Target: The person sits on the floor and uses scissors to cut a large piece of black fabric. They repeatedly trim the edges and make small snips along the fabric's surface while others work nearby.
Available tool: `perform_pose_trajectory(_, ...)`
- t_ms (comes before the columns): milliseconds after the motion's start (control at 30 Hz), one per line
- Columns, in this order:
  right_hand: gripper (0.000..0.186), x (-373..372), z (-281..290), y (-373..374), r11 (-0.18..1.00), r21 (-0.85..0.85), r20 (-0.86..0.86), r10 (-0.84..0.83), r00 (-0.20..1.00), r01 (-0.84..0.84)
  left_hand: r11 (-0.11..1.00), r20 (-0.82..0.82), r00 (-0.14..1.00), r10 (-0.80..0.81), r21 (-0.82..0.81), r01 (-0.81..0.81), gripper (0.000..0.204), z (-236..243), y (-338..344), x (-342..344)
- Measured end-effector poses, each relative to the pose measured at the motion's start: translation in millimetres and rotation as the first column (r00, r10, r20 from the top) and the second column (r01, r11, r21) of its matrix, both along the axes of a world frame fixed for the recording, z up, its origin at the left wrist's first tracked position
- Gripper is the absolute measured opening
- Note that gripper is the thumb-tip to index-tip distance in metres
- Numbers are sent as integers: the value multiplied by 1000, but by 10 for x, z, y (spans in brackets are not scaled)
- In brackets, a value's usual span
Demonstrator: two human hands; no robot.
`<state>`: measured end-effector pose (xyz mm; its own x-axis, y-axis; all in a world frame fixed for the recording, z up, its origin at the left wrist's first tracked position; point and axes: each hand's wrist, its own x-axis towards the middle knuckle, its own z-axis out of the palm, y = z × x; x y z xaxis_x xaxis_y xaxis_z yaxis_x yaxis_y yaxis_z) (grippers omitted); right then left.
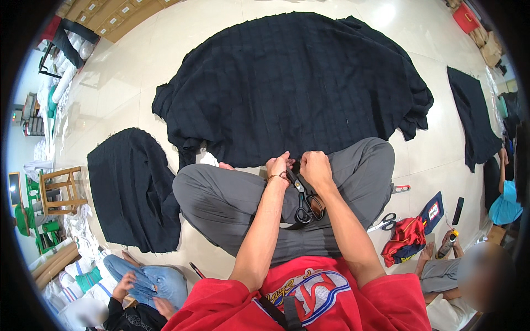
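Note:
A large dark, creased fabric (287, 83) lies spread on the floor before my crossed grey-trousered legs. At its near edge my left hand (277, 167) is closed, fingertips pinched on something small and dark that I cannot make out. Just right of it my right hand (316, 168) is also closed, knuckles up, hiding whatever is between its fingers. Large black-handled scissors (303, 204) lie in my lap below and between both hands, their blades pointing up toward the fingers.
Dark fabric pieces (130, 187) (472, 116) flank me. White scissors (383, 223), red-and-navy cloth (403, 237) and a black phone (457, 211) lie at right. Co-workers (143, 287) (502, 204) sit on both sides. A wooden chair (61, 190) and cartons (116, 16) stand at the edges.

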<state>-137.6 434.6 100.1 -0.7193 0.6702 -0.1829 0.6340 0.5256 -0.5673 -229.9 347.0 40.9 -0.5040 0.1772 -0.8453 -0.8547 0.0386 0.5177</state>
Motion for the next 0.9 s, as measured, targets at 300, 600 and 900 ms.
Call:
perform_pose_trajectory(300, 12, 76, 62, -22, 1000, -21, -68, 11, 998, -12, 1000, -16, 1000, 6, 12, -6, 18, 14, -10, 18)
perform_pose_trajectory(600, 9, 140, 78, -69, 999, -10, -117, 30, 993, -31, 999, -33, 999, 35, 13, -35, 19, -39, -19, 19)
perform_pose_trajectory(900, 9, 234, 195, -99, 995, -95, -122, -2, 993, -9, 976, 0, 982, 188, 110, -187, 21, 55, -7, -7)
